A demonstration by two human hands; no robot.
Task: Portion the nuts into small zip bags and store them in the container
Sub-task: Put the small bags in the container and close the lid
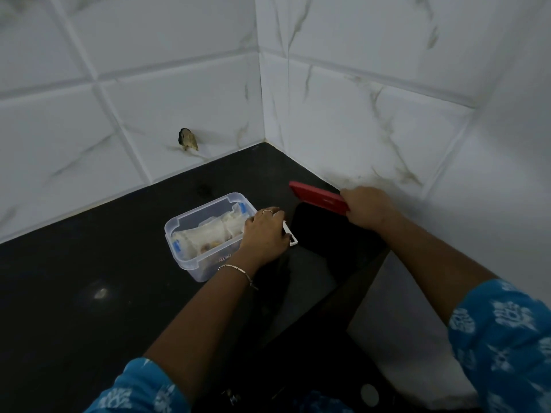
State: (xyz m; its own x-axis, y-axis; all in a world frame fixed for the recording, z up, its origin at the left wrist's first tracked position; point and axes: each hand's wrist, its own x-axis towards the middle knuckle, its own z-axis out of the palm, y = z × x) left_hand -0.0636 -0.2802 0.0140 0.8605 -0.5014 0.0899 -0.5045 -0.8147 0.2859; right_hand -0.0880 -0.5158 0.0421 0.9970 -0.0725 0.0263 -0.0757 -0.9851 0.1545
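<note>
Container (190, 259), left grip (264, 234) curled on its rim, right grip (368, 208) clasping red lid (316, 198)

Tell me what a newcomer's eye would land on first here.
The flat red lid, gripped by the right hand near the wall, stands out against the black counter. Left of it, the left hand sits at the rim of a clear container packed with zip bags.
</note>
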